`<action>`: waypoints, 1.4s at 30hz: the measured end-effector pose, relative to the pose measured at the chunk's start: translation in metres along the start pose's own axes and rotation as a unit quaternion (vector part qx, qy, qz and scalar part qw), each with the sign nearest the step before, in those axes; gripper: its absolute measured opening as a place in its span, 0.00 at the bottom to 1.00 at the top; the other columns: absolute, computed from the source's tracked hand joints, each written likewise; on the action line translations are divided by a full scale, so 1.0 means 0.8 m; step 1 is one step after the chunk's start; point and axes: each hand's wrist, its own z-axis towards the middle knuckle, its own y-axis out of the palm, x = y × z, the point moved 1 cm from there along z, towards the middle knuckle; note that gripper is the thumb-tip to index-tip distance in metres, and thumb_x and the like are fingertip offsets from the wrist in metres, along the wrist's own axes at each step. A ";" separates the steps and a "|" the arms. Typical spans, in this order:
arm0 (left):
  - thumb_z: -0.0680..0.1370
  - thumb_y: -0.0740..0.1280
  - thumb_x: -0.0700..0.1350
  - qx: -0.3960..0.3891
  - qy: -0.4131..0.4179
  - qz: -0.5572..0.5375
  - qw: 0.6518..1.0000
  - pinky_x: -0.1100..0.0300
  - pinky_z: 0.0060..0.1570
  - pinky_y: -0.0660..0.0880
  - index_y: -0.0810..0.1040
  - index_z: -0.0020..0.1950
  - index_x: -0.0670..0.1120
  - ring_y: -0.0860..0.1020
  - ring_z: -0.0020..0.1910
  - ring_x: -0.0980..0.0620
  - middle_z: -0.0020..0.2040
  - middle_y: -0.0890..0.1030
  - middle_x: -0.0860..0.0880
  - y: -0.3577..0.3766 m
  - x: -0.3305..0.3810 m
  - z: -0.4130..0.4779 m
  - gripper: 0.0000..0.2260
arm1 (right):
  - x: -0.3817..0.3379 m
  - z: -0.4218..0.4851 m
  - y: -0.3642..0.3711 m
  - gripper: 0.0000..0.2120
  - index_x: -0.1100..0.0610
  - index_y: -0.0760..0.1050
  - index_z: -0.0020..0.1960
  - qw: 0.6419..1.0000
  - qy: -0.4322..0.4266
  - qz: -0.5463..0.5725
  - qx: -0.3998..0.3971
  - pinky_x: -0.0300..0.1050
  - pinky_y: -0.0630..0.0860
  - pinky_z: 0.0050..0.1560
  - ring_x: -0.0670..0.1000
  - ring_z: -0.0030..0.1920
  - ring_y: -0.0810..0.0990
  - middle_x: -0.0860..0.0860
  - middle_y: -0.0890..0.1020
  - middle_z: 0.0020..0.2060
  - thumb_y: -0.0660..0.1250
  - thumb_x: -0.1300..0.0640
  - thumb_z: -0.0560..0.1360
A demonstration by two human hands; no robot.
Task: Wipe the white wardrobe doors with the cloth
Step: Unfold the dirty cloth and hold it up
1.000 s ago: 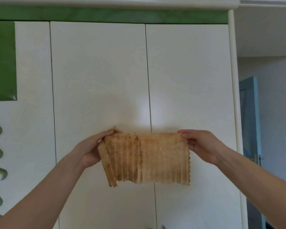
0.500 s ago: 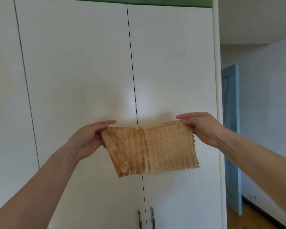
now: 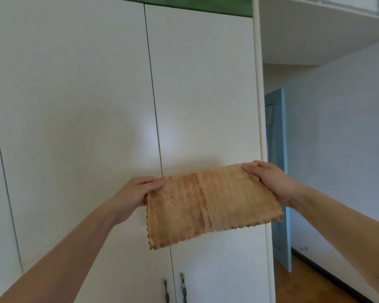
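Observation:
A tan ribbed cloth (image 3: 208, 204) with scalloped edges is stretched out between both hands in front of the white wardrobe doors (image 3: 85, 106). My left hand (image 3: 136, 193) pinches its upper left corner. My right hand (image 3: 269, 182) grips its upper right corner, slightly higher, so the cloth tilts up to the right. The cloth hangs over the seam between the middle door and the right door (image 3: 204, 95). Whether it touches the doors, I cannot tell.
Two metal door handles (image 3: 175, 289) sit low at the seam. A white post (image 3: 259, 127) marks the wardrobe's right edge. Beyond it stand a blue door (image 3: 278, 149), a white wall (image 3: 341, 149) and a wooden floor (image 3: 304, 283).
The view has swung right and down; the green panel on the left is out of sight. Both hands carried the cloth to the right, and its right end has risen.

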 end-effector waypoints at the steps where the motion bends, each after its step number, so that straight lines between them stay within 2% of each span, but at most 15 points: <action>1: 0.80 0.70 0.49 -0.009 -0.034 -0.020 0.999 0.56 0.47 0.77 0.88 0.52 0.46 0.83 0.49 0.47 0.51 0.87 0.47 0.020 -0.005 0.007 0.09 | 0.018 -0.001 -0.005 0.15 0.57 0.79 0.59 0.999 0.023 -0.009 0.035 0.48 0.79 0.47 0.54 0.53 0.83 0.54 0.83 0.54 0.65 0.46 0.83; 4: 0.78 0.73 0.48 -0.014 -0.087 -0.031 0.996 0.52 0.46 0.81 0.88 0.51 0.42 0.85 0.49 0.42 0.50 0.87 0.42 0.076 -0.012 0.033 0.10 | 0.059 -0.004 -0.036 0.14 0.56 0.79 0.59 0.995 0.042 -0.011 0.091 0.55 0.81 0.54 0.57 0.55 0.82 0.57 0.83 0.57 0.66 0.46 0.82; 7: 0.78 0.74 0.48 -0.057 -0.078 0.014 0.995 0.54 0.39 0.81 0.87 0.49 0.41 0.83 0.43 0.42 0.46 0.86 0.39 0.129 -0.007 0.063 0.10 | 0.076 -0.012 -0.078 0.12 0.56 0.78 0.57 0.983 0.035 -0.076 0.165 0.59 0.80 0.58 0.60 0.53 0.81 0.58 0.82 0.53 0.65 0.49 0.83; 10: 0.80 0.71 0.46 -0.117 -0.070 0.028 0.990 0.50 0.45 0.84 0.86 0.51 0.39 0.84 0.44 0.40 0.49 0.86 0.34 0.203 -0.001 0.091 0.11 | 0.081 -0.023 -0.100 0.08 0.54 0.77 0.52 0.957 0.004 -0.180 0.228 0.44 0.75 0.44 0.53 0.48 0.80 0.51 0.81 0.46 0.62 0.51 0.84; 12: 0.81 0.69 0.48 -0.167 -0.061 0.027 0.984 0.46 0.50 0.84 0.85 0.53 0.38 0.85 0.43 0.42 0.47 0.86 0.36 0.276 0.003 0.105 0.13 | 0.086 -0.027 -0.101 0.09 0.52 0.77 0.52 0.956 -0.026 -0.229 0.180 0.39 0.73 0.41 0.48 0.45 0.80 0.47 0.81 0.44 0.61 0.50 0.85; 16: 0.83 0.61 0.60 -0.241 -0.096 -0.066 0.964 0.50 0.45 0.82 0.83 0.53 0.44 0.84 0.41 0.47 0.43 0.84 0.44 0.397 0.001 0.126 0.21 | 0.114 -0.017 -0.126 0.15 0.54 0.81 0.59 0.979 0.001 -0.203 -0.020 0.47 0.84 0.53 0.52 0.49 0.86 0.52 0.87 0.50 0.59 0.47 0.86; 19: 0.79 0.68 0.60 -0.297 -0.105 -0.074 0.946 0.46 0.58 0.81 0.84 0.60 0.50 0.85 0.54 0.48 0.54 0.87 0.48 0.471 -0.029 0.150 0.18 | 0.168 -0.002 -0.210 0.11 0.54 0.81 0.62 0.988 0.032 -0.154 0.010 0.49 0.85 0.54 0.52 0.50 0.87 0.52 0.87 0.50 0.61 0.58 0.85; 22: 0.77 0.74 0.45 -0.304 -0.104 -0.062 0.945 0.58 0.47 0.81 0.84 0.55 0.48 0.86 0.50 0.53 0.48 0.88 0.51 0.554 -0.070 0.177 0.07 | 0.256 0.007 -0.284 0.11 0.47 0.81 0.59 0.978 0.017 -0.201 0.052 0.42 0.80 0.61 0.45 0.55 0.83 0.44 0.83 0.54 0.69 0.60 0.81; 24: 0.78 0.72 0.41 -0.317 -0.118 -0.073 0.938 0.60 0.46 0.79 0.85 0.52 0.49 0.86 0.48 0.53 0.46 0.88 0.52 0.601 -0.094 0.195 0.05 | 0.312 0.009 -0.314 0.20 0.42 0.77 0.66 0.974 0.032 -0.220 0.034 0.33 0.75 0.63 0.39 0.61 0.78 0.40 0.79 0.60 0.74 0.56 0.78; 27: 0.77 0.73 0.41 -0.375 -0.157 -0.081 0.910 0.55 0.55 0.78 0.83 0.60 0.47 0.84 0.57 0.48 0.56 0.87 0.49 0.680 -0.130 0.225 0.11 | 0.407 0.010 -0.370 0.32 0.44 0.70 0.73 0.987 0.140 -0.077 0.014 0.39 0.78 0.61 0.47 0.62 0.80 0.47 0.78 0.64 0.78 0.58 0.74; 31: 0.75 0.74 0.42 -0.420 -0.196 -0.078 0.882 0.52 0.61 0.78 0.81 0.62 0.50 0.82 0.60 0.50 0.59 0.86 0.51 0.777 -0.196 0.251 0.16 | 0.528 0.000 -0.430 0.17 0.57 0.79 0.64 0.954 0.264 0.103 0.100 0.46 0.79 0.59 0.54 0.62 0.83 0.51 0.85 0.59 0.75 0.57 0.76; 35: 0.78 0.72 0.38 -0.425 -0.251 -0.092 0.865 0.57 0.55 0.79 0.80 0.62 0.46 0.82 0.61 0.51 0.57 0.86 0.50 0.849 -0.272 0.240 0.13 | 0.625 -0.016 -0.440 0.19 0.56 0.79 0.64 0.895 0.333 0.190 0.228 0.56 0.77 0.66 0.55 0.63 0.81 0.51 0.84 0.60 0.75 0.51 0.76; 38: 0.83 0.67 0.41 -0.424 -0.308 -0.093 0.846 0.68 0.56 0.78 0.76 0.67 0.50 0.80 0.57 0.63 0.64 0.80 0.52 0.905 -0.342 0.209 0.13 | 0.699 -0.033 -0.428 0.13 0.51 0.80 0.60 0.869 0.381 0.164 0.269 0.49 0.82 0.56 0.52 0.57 0.84 0.51 0.85 0.57 0.72 0.47 0.78; 40: 0.84 0.66 0.44 -0.435 -0.348 -0.072 0.827 0.57 0.53 0.79 0.74 0.66 0.55 0.79 0.58 0.55 0.64 0.78 0.51 0.964 -0.434 0.177 0.12 | 0.793 -0.055 -0.418 0.10 0.50 0.81 0.54 0.851 0.418 0.122 0.292 0.42 0.82 0.45 0.49 0.50 0.85 0.51 0.87 0.52 0.72 0.44 0.78; 42: 0.84 0.64 0.48 -0.465 -0.342 -0.018 0.816 0.56 0.46 0.77 0.72 0.64 0.60 0.79 0.56 0.53 0.60 0.79 0.55 1.005 -0.514 0.142 0.10 | 0.873 -0.083 -0.407 0.10 0.50 0.82 0.52 0.830 0.453 0.102 0.308 0.38 0.81 0.35 0.47 0.44 0.85 0.50 0.87 0.47 0.73 0.45 0.77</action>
